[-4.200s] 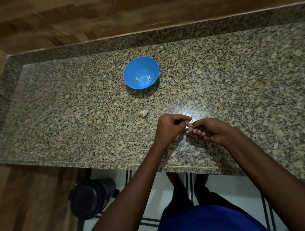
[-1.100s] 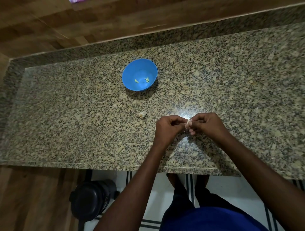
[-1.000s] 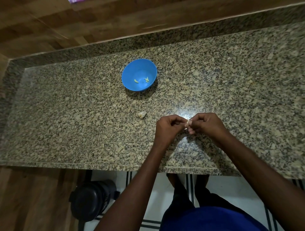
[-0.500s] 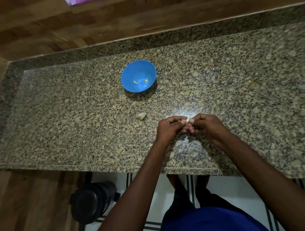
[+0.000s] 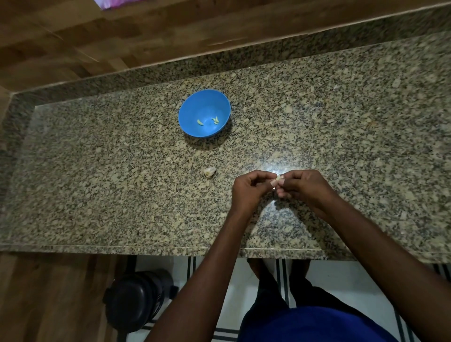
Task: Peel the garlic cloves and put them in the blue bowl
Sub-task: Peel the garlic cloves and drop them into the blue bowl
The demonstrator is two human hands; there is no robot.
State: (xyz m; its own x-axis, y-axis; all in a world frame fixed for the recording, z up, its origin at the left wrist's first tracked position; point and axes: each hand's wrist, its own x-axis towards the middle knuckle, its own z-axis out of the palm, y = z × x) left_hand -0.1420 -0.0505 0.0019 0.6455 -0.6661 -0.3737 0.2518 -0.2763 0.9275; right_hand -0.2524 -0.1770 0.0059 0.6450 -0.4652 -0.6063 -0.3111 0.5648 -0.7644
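Pinching garlic clove (image 5: pixel 278 181): left hand (image 5: pixel 246 190), right hand (image 5: pixel 305 188) | near counter (image 5: pixel 97 195) front edge

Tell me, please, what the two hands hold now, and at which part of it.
One garlic clove, pinched between the fingertips of the left hand and the right hand. Most of it is hidden, so the exact part in each grip cannot be told.

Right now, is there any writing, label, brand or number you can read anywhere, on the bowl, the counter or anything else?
None: no text can be read in this view.
The blue bowl is plain, with no print or label showing.
The granite counter carries only its speckle.
The dark container on the floor shows no legible marking.
The pink object at the top edge is cut off and too blurred to tell.
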